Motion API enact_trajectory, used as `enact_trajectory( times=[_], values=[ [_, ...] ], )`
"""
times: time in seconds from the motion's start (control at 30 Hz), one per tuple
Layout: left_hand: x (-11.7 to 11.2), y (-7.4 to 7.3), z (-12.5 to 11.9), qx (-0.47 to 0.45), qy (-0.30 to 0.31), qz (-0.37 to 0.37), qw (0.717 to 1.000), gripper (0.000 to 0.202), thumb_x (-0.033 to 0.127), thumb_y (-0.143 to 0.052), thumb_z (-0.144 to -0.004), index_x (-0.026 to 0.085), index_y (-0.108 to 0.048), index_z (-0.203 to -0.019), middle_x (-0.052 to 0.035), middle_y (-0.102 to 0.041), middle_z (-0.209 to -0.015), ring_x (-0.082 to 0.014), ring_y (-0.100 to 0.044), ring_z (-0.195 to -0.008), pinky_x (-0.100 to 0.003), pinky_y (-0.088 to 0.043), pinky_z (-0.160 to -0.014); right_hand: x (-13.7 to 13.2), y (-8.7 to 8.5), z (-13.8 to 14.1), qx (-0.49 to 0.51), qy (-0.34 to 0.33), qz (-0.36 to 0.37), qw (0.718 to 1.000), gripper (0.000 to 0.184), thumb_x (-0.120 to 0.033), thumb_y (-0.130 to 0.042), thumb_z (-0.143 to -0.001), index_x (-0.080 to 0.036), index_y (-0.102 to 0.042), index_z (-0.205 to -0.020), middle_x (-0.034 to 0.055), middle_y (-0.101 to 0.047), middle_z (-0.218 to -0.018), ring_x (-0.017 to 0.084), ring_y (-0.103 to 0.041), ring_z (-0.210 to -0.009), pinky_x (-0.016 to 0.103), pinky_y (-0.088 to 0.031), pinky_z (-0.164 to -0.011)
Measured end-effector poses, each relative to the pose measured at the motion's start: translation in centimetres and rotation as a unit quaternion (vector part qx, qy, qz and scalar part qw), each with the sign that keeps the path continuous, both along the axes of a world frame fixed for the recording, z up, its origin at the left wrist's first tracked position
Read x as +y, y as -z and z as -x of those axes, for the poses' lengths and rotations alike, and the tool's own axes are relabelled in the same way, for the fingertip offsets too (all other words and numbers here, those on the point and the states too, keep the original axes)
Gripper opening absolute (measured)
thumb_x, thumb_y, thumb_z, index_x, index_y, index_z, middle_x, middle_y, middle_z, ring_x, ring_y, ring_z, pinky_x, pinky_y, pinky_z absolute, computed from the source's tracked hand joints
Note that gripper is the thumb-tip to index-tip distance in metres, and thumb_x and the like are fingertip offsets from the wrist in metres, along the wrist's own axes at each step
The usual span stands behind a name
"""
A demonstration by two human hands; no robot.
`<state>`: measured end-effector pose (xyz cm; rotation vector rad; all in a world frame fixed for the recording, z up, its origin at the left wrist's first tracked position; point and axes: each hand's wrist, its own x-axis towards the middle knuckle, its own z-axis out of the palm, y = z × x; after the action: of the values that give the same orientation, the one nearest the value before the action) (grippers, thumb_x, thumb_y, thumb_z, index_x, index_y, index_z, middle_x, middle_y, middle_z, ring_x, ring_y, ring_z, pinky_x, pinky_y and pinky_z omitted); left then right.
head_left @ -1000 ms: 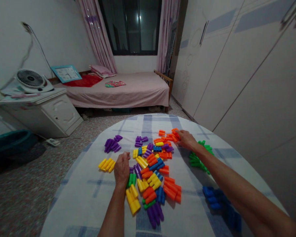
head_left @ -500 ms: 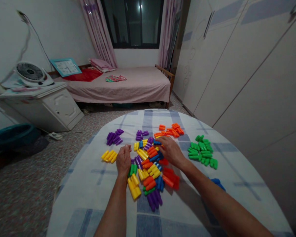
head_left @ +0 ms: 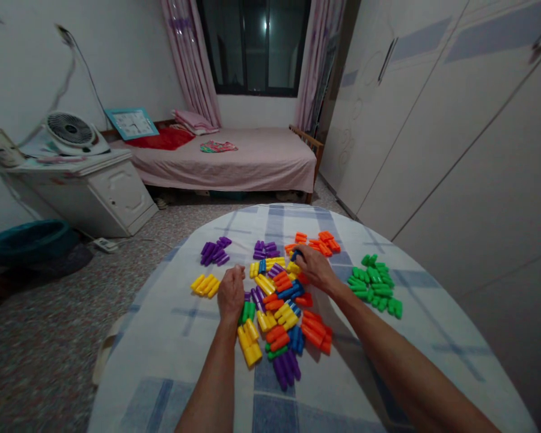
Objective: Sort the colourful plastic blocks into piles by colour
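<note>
A mixed heap of plastic building blocks (head_left: 265, 285), in yellow, orange, blue, purple and green, lies in the middle of the table. At its far right edge, my right hand (head_left: 315, 267) pinches a blue block (head_left: 296, 255) between thumb and fingers. My left hand (head_left: 231, 294) rests at the heap's left side with its fingers curled in; whatever they may hold is hidden. Beside that hand lie yellow blocks (head_left: 205, 285) on the left and green blocks (head_left: 247, 311) on the right. Orange blocks (head_left: 327, 242) sit just beyond my right hand.
Separate groups of purple blocks (head_left: 214, 251) and green blocks (head_left: 376, 285) lie to either side on the round table with a checked cloth (head_left: 171, 355). Past it stand a bed (head_left: 252, 162), a cabinet (head_left: 121, 195) with a fan (head_left: 74, 132), and a wardrobe (head_left: 455, 150).
My right hand has lifted a blue block from the heap's far right edge. The whole view has shifted slightly; my left hand stays by the heap.
</note>
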<state>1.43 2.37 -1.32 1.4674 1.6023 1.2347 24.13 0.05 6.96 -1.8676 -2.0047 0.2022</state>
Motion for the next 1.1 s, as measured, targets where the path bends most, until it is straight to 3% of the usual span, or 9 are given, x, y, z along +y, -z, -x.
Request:
enact_trajectory(
  times=[0.07, 0.17, 0.3, 0.4, 0.57, 0.77, 0.93, 1.1],
  values=[
    [-0.1, 0.0, 0.0, 0.003, 0.002, -0.002, 1.000, 0.054, 0.056, -0.029, -0.088, 0.017, -0.064, -0.093, -0.0104, -0.069, -0.088, -0.0217, -0.065, -0.085, -0.034, -0.049, -0.075, -1.0, -1.0, -0.5, 0.042, 0.002, 0.004, 0.999, 0.027, -0.019, -0.036, -0.087, -0.017, -0.059, -0.100, 0.0040, -0.065, -0.090, 0.015, -0.057, -0.082, 0.025, -0.040, -0.073],
    [-0.1, 0.0, 0.0, 0.010, 0.004, -0.010, 1.000, 0.053, 0.056, -0.028, -0.089, 0.017, -0.064, -0.094, -0.0103, -0.069, -0.089, -0.0215, -0.065, -0.086, -0.033, -0.049, -0.075, -3.1, -1.8, -0.6, 0.050, -0.049, 0.067, 0.995, 0.026, -0.027, -0.038, -0.088, -0.018, -0.061, -0.095, 0.0030, -0.065, -0.082, 0.015, -0.057, -0.073, 0.024, -0.038, -0.065],
    [-0.1, 0.0, 0.0, 0.016, 0.003, -0.011, 1.000, 0.053, 0.055, -0.028, -0.089, 0.017, -0.064, -0.094, -0.0105, -0.069, -0.090, -0.0217, -0.065, -0.087, -0.033, -0.049, -0.074, -5.0, -1.0, 0.4, -0.008, -0.059, 0.131, 0.990, 0.035, -0.038, -0.053, -0.083, -0.020, -0.059, -0.112, 0.0068, -0.067, -0.098, 0.020, -0.060, -0.086, 0.027, -0.039, -0.069],
    [-0.1, -0.1, 0.0, 0.013, 0.005, -0.008, 1.000, 0.052, 0.055, -0.028, -0.089, 0.017, -0.064, -0.093, -0.0104, -0.069, -0.090, -0.0218, -0.065, -0.087, -0.033, -0.049, -0.075, -5.4, 0.0, 1.0, -0.049, -0.043, 0.119, 0.991, 0.038, -0.035, -0.059, -0.079, -0.023, -0.057, -0.115, 0.0076, -0.063, -0.107, 0.022, -0.059, -0.094, 0.029, -0.040, -0.074],
    [-0.3, -0.3, 0.1, 0.011, 0.007, -0.004, 1.000, 0.053, 0.056, -0.029, -0.089, 0.017, -0.064, -0.094, -0.0107, -0.069, -0.090, -0.0220, -0.065, -0.088, -0.033, -0.049, -0.076, -5.6, 0.8, 1.7, -0.069, -0.021, 0.079, 0.994, 0.034, -0.032, -0.059, -0.078, -0.022, -0.055, -0.110, 0.0082, -0.055, -0.114, 0.019, -0.059, -0.084, 0.026, -0.039, -0.064],
    [-0.1, 0.0, 0.1, 0.011, 0.006, -0.010, 1.000, 0.055, 0.056, -0.028, -0.088, 0.016, -0.064, -0.094, -0.0102, -0.069, -0.090, -0.0217, -0.065, -0.088, -0.033, -0.049, -0.076, -6.8, 0.8, 1.9, -0.004, -0.012, 0.041, 0.999, 0.022, -0.025, -0.057, -0.077, -0.021, -0.054, -0.099, 0.0029, -0.060, -0.099, 0.015, -0.057, -0.080, 0.024, -0.037, -0.065],
    [0.0, 0.2, 0.1, 0.021, 0.004, -0.005, 1.000, 0.054, 0.056, -0.028, -0.088, 0.016, -0.064, -0.095, -0.0095, -0.070, -0.090, -0.0212, -0.065, -0.088, -0.033, -0.049, -0.076, -9.3, -1.0, -1.8, 0.115, 0.046, -0.009, 0.992, 0.018, -0.033, -0.059, -0.076, -0.021, -0.057, -0.089, 0.0007, -0.063, -0.086, 0.015, -0.057, -0.074, 0.025, -0.040, -0.066],
    [0.1, 0.0, 0.2, 0.014, 0.005, -0.001, 1.000, 0.055, 0.057, -0.028, -0.088, 0.016, -0.064, -0.096, -0.0095, -0.069, -0.089, -0.0213, -0.065, -0.089, -0.033, -0.050, -0.077, -14.1, -2.4, -9.1, 0.099, 0.111, 0.065, 0.987, 0.027, -0.044, -0.060, -0.074, -0.024, -0.063, -0.092, -0.0007, -0.066, -0.083, 0.015, -0.057, -0.067, 0.025, -0.040, -0.060]
  ],
)
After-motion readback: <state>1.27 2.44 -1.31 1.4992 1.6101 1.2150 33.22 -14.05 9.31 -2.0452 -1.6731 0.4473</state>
